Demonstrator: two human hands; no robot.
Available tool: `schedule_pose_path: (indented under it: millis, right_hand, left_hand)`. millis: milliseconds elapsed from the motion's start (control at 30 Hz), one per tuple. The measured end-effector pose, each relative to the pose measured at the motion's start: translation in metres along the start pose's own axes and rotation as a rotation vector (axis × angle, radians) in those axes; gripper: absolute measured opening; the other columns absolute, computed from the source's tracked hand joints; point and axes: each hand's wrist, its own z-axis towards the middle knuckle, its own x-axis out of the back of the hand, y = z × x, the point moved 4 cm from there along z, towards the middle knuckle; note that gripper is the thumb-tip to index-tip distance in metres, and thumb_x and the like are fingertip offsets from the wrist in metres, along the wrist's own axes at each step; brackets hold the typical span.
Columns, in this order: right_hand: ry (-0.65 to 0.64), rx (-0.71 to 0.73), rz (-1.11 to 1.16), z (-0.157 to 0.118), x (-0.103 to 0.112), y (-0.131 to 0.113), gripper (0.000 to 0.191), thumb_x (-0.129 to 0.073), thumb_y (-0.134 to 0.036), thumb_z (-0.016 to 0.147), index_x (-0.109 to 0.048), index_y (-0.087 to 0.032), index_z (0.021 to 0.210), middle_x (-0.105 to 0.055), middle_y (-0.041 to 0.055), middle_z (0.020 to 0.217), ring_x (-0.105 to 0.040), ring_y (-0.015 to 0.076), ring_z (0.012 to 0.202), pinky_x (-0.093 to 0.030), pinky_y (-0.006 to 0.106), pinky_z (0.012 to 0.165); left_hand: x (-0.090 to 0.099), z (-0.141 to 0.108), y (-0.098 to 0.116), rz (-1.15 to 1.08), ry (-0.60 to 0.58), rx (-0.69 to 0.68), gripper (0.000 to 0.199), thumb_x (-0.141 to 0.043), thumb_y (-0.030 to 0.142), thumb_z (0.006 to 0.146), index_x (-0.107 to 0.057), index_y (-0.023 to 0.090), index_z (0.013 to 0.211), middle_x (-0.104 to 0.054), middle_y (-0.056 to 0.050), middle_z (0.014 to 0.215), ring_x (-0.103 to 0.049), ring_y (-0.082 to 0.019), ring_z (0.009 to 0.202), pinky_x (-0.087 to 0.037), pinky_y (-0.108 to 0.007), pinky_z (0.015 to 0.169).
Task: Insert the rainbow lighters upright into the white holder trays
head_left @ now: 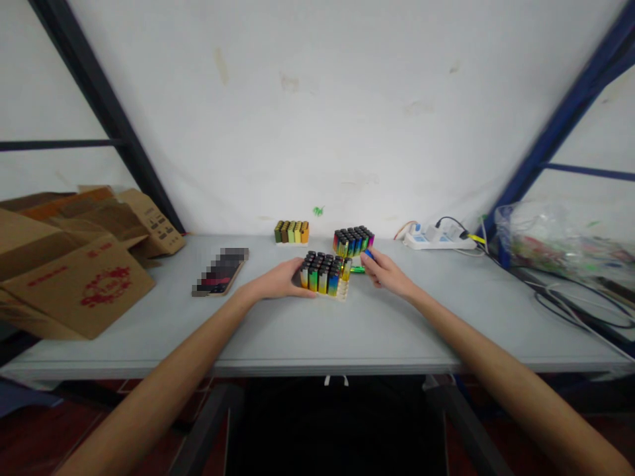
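A white tray point(342, 295) holds several black-topped lighters point(322, 274) in shiny colours, standing in rows, with some slots bare at its right end. My left hand point(284, 278) grips the left side of this tray, fingers behind and thumb in front. To the right of the tray, my right hand point(385, 272) is closed on a blue lighter point(368, 254). A green shiny lighter point(356, 269) lies between the tray and my right hand. Behind them stands another block of coloured lighters point(353, 242). A block of yellow, green and orange lighters point(292, 232) stands farther back on the left.
Cardboard boxes point(84, 284) are piled at the left. A phone point(221, 272), partly pixelated, lies on the grey table point(297, 337). At the right are a white power strip point(441, 237), loose cables point(570, 297) and clear plastic bags point(555, 231). A wall stands behind.
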Motion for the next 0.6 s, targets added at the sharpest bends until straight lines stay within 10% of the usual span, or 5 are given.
schedule_pose_path:
  millis: [600]
  right_hand:
    - [0.225, 0.0, -0.351, 0.0022, 0.0093, 0.0027, 0.035, -0.043, -0.049, 0.081, -0.039, -0.023, 0.057, -0.035, -0.0014, 0.057, -0.036, 0.0136, 0.057, -0.022, 0.028, 0.054]
  left_hand:
    - [0.0001, -0.0002, -0.002, 0.001, -0.016, -0.002, 0.087, -0.082, 0.07, 0.068, -0.058, 0.021, 0.135, -0.066, -0.012, 0.138, -0.062, -0.036, 0.126, -0.048, -0.047, 0.109]
